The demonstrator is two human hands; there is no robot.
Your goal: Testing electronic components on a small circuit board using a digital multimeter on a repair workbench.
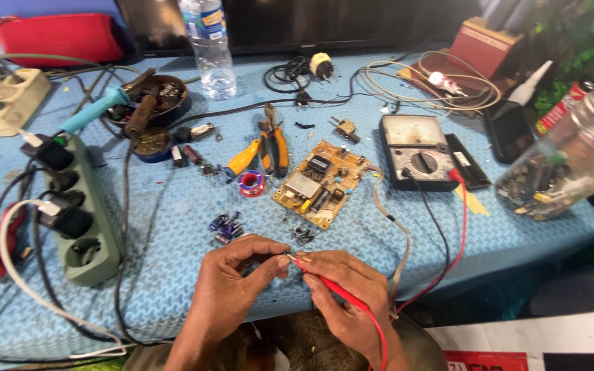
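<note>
Head view of an electronics repair bench covered by a blue textured mat (173, 206). The left hand (232, 275) pinches a small component (287, 256) between thumb and fingertips, closed tight on it at the near edge of the mat; its kind is too small to tell. The right hand (348, 295) is closed around a red test probe (324, 280), held like a pen so that its metal tip meets the component, apparently to steady the contact. The probe's red lead (463, 227), paired with 1 black lead, runs back to an analog multimeter (417, 150) lying face up within sight. A yellow circuit board (321, 182) lies between the hands and the meter, with loose purple capacitors (225, 227) just to its left. Orange-handled pliers (273, 144), a solder spool (251, 183), a soldering iron (97, 108), a green power strip (80, 213), a water bottle (209, 48) and a glass jar (565, 165) of parts crowd the rest.
</note>
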